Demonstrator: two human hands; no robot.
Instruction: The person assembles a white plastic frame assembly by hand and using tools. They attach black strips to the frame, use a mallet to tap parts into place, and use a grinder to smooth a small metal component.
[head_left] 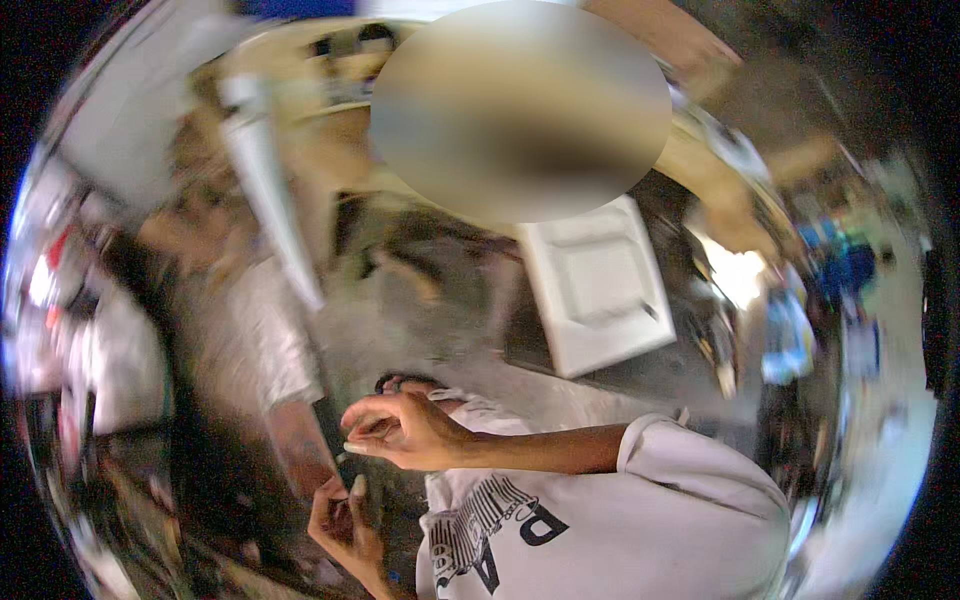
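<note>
At the near side of the scene, left of a white printed shirt, two bare hands are held close together but apart. The right hand, the farther of the two, is curled, its thumb and fingers bent toward the left; whether anything thin is pinched between them cannot be told. The left hand, nearer and slightly to the left, is half curled with its thumb raised; whether something is held inside the curl cannot be told either. Between the hands a small pale speck is seen, too blurred to be identified. Just left of it lies a reddish-brown strip, and beyond that a pale grey shape; contact between the left fingertips and the strip cannot be confirmed.

If something small is being handled here, it could be dropped, since no firm grip can be made out on either side. A handover might also be fumbled, because the hands are not lined up and the gap between them is left unsupported. Should the right arm be swung far to the right, the white framed panel might be knocked, as it is tilted and its near corner points toward the sleeve. Farther off, on the left, a long white bar is slanted toward the hands; its near end might be caught if the right hand were lifted away carelessly.
</note>
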